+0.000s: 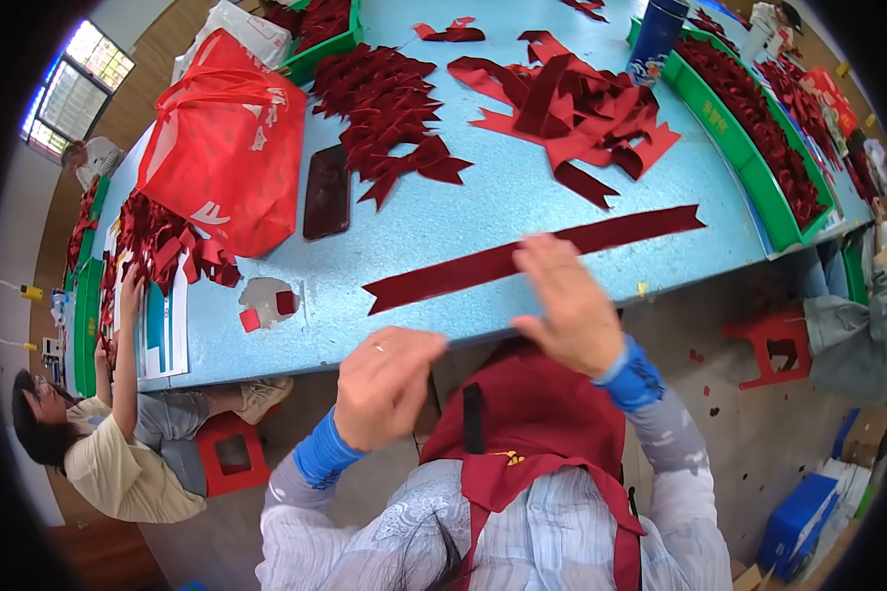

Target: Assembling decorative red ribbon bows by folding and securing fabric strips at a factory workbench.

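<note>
Right hand point(570, 307) spread flat, pressing a long dark red velvety strip point(532, 254) near the front edge of the pale blue speckled table point(522, 192). Left hand point(384, 382) loosely curled at that edge, grip unclear. Notched strip ends.
</note>
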Demonstrator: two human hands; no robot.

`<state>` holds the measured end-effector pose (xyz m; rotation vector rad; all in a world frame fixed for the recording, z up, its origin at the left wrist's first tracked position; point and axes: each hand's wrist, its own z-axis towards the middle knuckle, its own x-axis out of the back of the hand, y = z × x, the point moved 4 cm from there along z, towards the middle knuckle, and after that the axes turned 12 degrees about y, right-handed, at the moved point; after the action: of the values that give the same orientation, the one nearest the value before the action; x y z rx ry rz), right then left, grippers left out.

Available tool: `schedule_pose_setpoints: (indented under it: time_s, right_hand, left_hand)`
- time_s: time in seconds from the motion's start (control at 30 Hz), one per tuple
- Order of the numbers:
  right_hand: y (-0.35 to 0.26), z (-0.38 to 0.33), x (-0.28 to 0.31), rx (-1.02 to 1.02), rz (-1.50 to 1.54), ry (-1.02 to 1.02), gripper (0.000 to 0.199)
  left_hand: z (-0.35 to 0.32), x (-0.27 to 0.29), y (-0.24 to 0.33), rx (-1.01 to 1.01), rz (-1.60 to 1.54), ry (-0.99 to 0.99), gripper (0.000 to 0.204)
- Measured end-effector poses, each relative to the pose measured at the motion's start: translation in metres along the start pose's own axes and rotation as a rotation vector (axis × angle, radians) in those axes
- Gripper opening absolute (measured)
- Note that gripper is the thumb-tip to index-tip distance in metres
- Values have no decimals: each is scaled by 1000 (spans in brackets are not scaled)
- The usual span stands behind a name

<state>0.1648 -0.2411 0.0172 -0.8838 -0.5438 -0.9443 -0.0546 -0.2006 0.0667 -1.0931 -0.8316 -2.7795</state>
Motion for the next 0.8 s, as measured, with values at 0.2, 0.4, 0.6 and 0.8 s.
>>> schedule_pose_setpoints:
  time_s: [0.2, 0.4, 0.6, 0.8]
  right_hand:
    - [-34, 14, -58, 106, 2, -63, 72]
    - [-27, 12, -61, 96, -47, -34, 65]
    - [-41, -13, -72, 238, -123, 92, 51]
    - [-45, -35, -56, 305, -108, 165, 29]
  left_hand:
    - [63, 33, 114, -468, -415, -37, 27]
    - [97, 26, 120, -454, -645, 147, 54]
    - [87, 20, 114, -456, -625, 74, 34]
    - [70, 3, 69, -294, -428, -58, 22]
